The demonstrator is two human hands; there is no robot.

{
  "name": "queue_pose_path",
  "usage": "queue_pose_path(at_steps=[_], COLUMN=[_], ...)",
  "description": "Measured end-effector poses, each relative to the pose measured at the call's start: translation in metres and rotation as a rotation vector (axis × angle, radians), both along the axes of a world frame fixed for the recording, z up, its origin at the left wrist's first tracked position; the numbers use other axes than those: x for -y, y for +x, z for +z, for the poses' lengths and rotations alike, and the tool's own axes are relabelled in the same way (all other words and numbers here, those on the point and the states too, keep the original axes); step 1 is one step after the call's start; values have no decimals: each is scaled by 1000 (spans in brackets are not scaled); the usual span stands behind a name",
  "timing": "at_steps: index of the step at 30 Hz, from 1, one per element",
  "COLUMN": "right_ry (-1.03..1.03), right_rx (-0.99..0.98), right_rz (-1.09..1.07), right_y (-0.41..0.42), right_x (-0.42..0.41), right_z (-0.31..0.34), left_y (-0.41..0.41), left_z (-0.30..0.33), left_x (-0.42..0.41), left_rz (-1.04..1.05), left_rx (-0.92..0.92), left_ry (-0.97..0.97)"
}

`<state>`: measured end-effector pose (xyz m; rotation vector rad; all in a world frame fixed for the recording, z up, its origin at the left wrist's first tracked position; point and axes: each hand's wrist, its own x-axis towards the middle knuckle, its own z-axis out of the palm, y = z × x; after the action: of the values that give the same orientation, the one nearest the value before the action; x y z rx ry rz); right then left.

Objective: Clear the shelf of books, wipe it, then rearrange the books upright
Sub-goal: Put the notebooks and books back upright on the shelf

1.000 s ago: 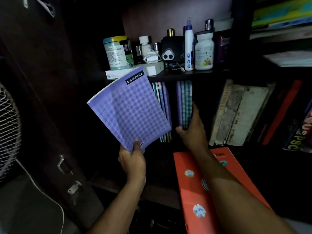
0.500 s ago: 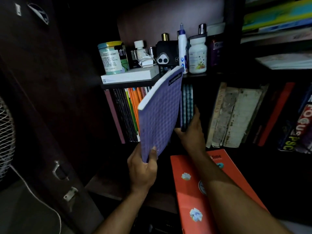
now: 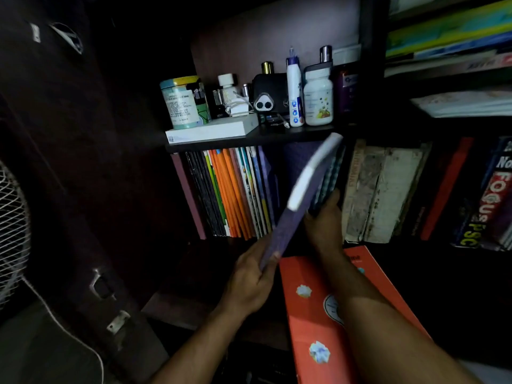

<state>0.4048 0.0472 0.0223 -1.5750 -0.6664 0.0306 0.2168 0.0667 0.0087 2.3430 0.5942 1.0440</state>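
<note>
My left hand (image 3: 249, 281) grips the lower corner of a purple checked notebook (image 3: 293, 214). The notebook is tilted edge-on, with its top leaning right toward the dark shelf (image 3: 243, 242). My right hand (image 3: 324, 225) holds a few upright checked notebooks (image 3: 329, 178) in the middle of the shelf, right beside the purple one. A row of thin books (image 3: 235, 192) with orange, black and white spines stands upright at the shelf's left end. Old worn books (image 3: 379, 192) stand to the right of my right hand.
An orange book (image 3: 313, 317) lies flat under my right forearm. The shelf above carries jars, bottles and a white box (image 3: 213, 130). More books (image 3: 487, 198) fill the right side. A cupboard door (image 3: 69, 162) stands at the left, a fan grille (image 3: 11, 234) at the far left.
My left hand has turned the purple notebook from cover-facing to edge-on and carried it right, up against the notebooks my right hand holds. The left row of books has come into sight.
</note>
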Motion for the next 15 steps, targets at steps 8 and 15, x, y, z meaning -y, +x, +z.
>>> queue_pose_path(at_steps=[8, 15], right_ry=[-57, -42], right_rx=[46, 10], right_rz=[-170, -192], right_y=[-13, -16], right_x=[6, 6], right_z=[6, 9], left_y=[2, 5], left_z=[2, -3], left_x=[-3, -5], left_rz=[277, 414], left_rx=[64, -54], left_ry=[1, 20])
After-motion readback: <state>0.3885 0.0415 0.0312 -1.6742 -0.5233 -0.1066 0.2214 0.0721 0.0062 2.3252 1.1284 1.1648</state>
